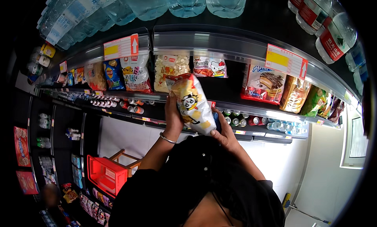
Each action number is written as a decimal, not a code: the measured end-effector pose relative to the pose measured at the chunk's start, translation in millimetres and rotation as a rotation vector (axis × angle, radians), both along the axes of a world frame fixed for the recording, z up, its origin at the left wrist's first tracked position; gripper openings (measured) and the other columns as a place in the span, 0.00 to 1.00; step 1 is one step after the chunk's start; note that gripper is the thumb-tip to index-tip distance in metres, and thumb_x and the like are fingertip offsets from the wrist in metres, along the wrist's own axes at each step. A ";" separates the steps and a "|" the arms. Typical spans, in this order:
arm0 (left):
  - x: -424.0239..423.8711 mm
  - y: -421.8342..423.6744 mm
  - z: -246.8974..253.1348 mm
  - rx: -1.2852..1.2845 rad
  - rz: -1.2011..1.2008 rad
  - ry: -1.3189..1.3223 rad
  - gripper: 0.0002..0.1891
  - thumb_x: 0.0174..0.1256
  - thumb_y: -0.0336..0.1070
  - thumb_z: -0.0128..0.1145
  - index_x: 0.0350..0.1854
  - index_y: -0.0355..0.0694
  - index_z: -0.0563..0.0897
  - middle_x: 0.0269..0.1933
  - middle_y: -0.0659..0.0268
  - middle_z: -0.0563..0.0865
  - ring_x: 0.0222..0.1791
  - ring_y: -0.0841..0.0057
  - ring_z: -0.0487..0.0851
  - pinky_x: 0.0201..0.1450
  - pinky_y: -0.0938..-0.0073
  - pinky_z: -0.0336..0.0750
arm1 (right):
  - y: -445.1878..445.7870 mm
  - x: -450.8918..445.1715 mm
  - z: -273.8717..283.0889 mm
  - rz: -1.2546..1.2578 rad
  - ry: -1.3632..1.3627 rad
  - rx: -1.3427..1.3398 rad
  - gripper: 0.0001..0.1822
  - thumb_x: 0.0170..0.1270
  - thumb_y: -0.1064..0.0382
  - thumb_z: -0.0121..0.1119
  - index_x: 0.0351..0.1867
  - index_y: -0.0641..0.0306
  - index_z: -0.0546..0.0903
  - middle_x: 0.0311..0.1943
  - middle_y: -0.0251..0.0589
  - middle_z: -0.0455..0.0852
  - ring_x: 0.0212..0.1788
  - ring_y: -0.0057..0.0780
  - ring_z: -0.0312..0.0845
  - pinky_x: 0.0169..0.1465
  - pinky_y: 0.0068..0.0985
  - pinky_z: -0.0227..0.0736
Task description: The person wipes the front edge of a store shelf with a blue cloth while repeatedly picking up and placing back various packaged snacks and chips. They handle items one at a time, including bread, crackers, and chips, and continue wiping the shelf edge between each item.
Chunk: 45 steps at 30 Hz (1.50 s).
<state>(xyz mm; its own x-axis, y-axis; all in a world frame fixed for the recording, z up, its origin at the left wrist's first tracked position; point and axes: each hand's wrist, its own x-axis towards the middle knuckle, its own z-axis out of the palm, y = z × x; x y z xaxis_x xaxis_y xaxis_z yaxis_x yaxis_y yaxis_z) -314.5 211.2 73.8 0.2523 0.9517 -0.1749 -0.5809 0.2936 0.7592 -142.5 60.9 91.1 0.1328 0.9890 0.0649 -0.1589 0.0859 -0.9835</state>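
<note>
A white and red snack bag [194, 104] with a cartoon panda on it is held between both hands in front of the shelf. My left hand [173, 113], with a silver bangle at its wrist, grips the bag's left side. My right hand [225, 132] holds its lower right corner. Something dark blue [217, 121] shows between the bag and my right hand; what it is I cannot tell. Behind the bag, the shelf [223, 91] bears a popcorn-like snack bag [170, 69], a Hello Kitty bag [210, 67] and a boxed cake pack [263, 82].
Large water bottles [185, 3] stand on the shelf above. Drink cans [235, 121] and small bottles fill a lower shelf. A red plastic basket [107, 174] is by a wooden stool [125, 159] at the lower left. A person [50, 196] is at the far lower left.
</note>
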 end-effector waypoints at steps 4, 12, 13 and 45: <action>9.6 -8.5 10.1 0.069 0.043 0.127 0.30 0.80 0.57 0.53 0.70 0.36 0.73 0.63 0.63 0.82 0.60 0.72 0.82 0.64 0.66 0.77 | 6.3 -3.0 -18.9 -0.078 -0.181 0.028 0.49 0.59 0.51 0.78 0.75 0.75 0.64 0.62 0.51 0.80 0.65 0.38 0.75 0.71 0.33 0.66; -2.2 -21.1 17.0 0.278 -0.345 0.302 0.36 0.77 0.62 0.55 0.72 0.35 0.70 0.64 0.60 0.81 0.64 0.73 0.77 0.68 0.70 0.70 | -2.4 13.6 -13.7 -0.066 0.634 -0.207 0.41 0.59 0.58 0.75 0.71 0.67 0.69 0.61 0.45 0.83 0.62 0.35 0.80 0.68 0.32 0.72; -5.9 -20.4 3.3 0.200 -0.424 0.298 0.35 0.77 0.60 0.57 0.71 0.34 0.71 0.64 0.60 0.81 0.64 0.74 0.77 0.68 0.70 0.70 | -3.5 14.6 -15.5 -0.049 0.672 -0.191 0.39 0.60 0.59 0.74 0.71 0.67 0.70 0.61 0.45 0.83 0.63 0.34 0.79 0.68 0.32 0.72; -39.7 20.6 -10.8 0.099 0.017 0.343 0.28 0.74 0.48 0.66 0.65 0.32 0.76 0.59 0.63 0.84 0.58 0.78 0.80 0.62 0.72 0.72 | 151.9 77.8 -41.1 -0.561 -0.358 0.074 0.39 0.64 0.61 0.70 0.73 0.66 0.65 0.57 0.56 0.83 0.57 0.40 0.83 0.60 0.33 0.77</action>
